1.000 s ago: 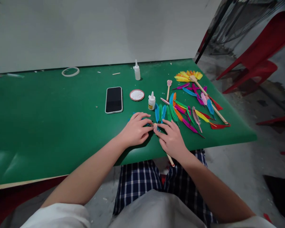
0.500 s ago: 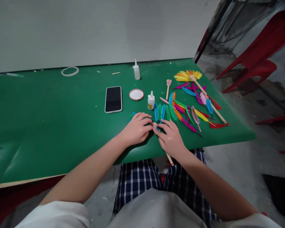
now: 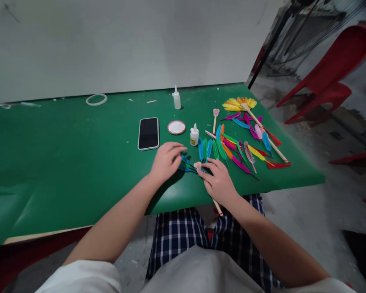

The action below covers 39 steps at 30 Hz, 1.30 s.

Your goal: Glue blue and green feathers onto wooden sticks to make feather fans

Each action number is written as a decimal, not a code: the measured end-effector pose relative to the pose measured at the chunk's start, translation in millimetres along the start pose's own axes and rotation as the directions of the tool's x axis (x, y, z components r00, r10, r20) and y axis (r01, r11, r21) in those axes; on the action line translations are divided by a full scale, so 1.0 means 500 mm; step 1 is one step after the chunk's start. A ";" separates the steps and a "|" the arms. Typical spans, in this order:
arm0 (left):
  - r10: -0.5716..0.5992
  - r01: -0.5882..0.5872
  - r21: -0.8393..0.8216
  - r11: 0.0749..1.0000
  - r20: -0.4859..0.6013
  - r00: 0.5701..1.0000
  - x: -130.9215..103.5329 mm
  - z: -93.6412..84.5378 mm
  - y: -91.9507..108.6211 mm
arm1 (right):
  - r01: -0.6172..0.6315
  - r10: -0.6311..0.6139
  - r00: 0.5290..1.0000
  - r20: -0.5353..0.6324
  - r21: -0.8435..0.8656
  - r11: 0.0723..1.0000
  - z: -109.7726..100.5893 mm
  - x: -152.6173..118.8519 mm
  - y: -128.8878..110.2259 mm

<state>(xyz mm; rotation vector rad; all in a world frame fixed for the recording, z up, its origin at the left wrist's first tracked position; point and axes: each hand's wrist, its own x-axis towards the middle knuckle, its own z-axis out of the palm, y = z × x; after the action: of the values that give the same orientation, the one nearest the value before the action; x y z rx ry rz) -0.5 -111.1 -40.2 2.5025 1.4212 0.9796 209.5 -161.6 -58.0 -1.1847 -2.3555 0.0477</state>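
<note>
A feather fan (image 3: 197, 165) lies near the table's front edge, with a small pale head, blue and green feathers and a wooden stick handle. My right hand (image 3: 220, 182) is closed on its head, thumb and fingertips pressing there. The handle (image 3: 217, 206) sticks out past the table edge below that hand. My left hand (image 3: 167, 162) hovers at the fan's left-hand feathers (image 3: 186, 162), fingers bent and apart; its fingertips are close to the feather tips, and I cannot tell if they touch. More blue and green feathers (image 3: 205, 149) fan out beyond the head.
A glue bottle (image 3: 194, 136) stands just beyond the fan; another white bottle (image 3: 176, 99) is farther back. Left of them lie a round white lid (image 3: 176, 127) and a phone (image 3: 148, 133). Loose colored feathers (image 3: 232, 146), a small stick (image 3: 215, 121) and a yellow feather fan (image 3: 239, 104) lie right.
My left hand has drawn back leftward from the fan's head, uncovering the left feathers. The right hand stays on the head. The view has shifted slightly.
</note>
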 end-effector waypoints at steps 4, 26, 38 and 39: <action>-0.315 0.317 0.020 0.948 -0.058 0.947 0.005 -0.014 -0.035 | 0.015 -0.015 1.000 -0.022 0.011 1.000 0.003 -0.001 0.002; -0.418 0.462 -0.257 0.849 0.210 0.884 0.013 0.000 -0.048 | 0.024 -0.024 1.000 -0.007 -0.010 1.000 0.002 -0.003 -0.001; -0.490 0.543 -0.372 0.753 0.232 0.840 0.013 0.008 -0.051 | 0.028 -0.026 0.999 0.035 -0.047 0.999 -0.003 0.000 -0.005; -0.498 0.551 -0.380 0.743 0.237 0.834 0.014 0.009 -0.050 | 0.027 -0.025 0.999 0.033 -0.046 0.999 -0.003 0.000 -0.005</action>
<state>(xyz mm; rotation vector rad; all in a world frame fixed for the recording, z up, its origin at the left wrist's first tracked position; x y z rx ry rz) -13.9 -90.7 -49.9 1.6658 1.5342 0.8812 208.4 -163.2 -56.1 -1.1830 -2.4121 0.0036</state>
